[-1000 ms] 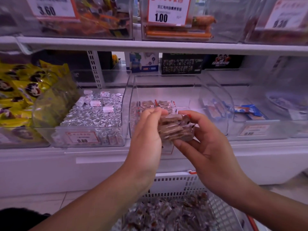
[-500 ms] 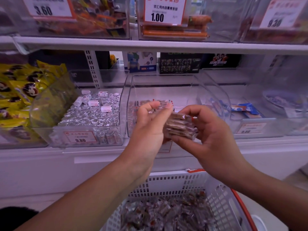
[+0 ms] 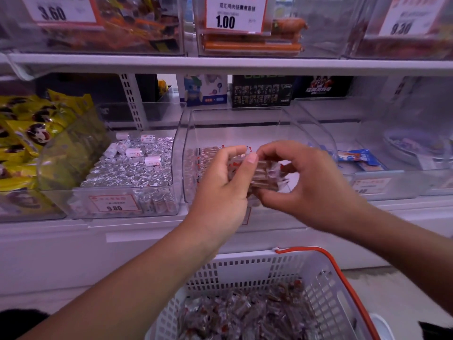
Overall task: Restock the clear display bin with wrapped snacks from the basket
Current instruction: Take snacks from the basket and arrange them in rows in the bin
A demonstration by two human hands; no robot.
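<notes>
A: Head view, centre of the frame: the left hand and the right hand are closed from both sides around a small stack of wrapped snacks, in front of the open mouth of the clear display bin.

B: How firm is the hold?

A: Fingers curled, thumbs on top, neither hand spread wide. The left thumb tip presses the stack's near upper edge; the right hand's fingers wrap under and behind it. The stack sits between the two palms, a little nearer the right one.

B: And the bin?

A: Middle of the frame, just behind the hands. A few of the same wrapped pieces already lie along its floor, at centre left behind the left fingers. Most of the floor looks bare.

B: So what makes the placing go well?

A: I'd say keep the packets squared together, carry them over the low front lip, and set them down flat beside the row already there, not dropped loose. The wrappers look slick, so letting go on one side first could fan the stack out.

B: Supply?

A: The basket, white with a red handle, sits at the bottom centre right, directly below the hands, with plenty of wrapped pieces heaped in it. The job looks early.

B: Neighbours?

A: A bin of silver rolls at centre left; I'd keep clear of it.
</notes>
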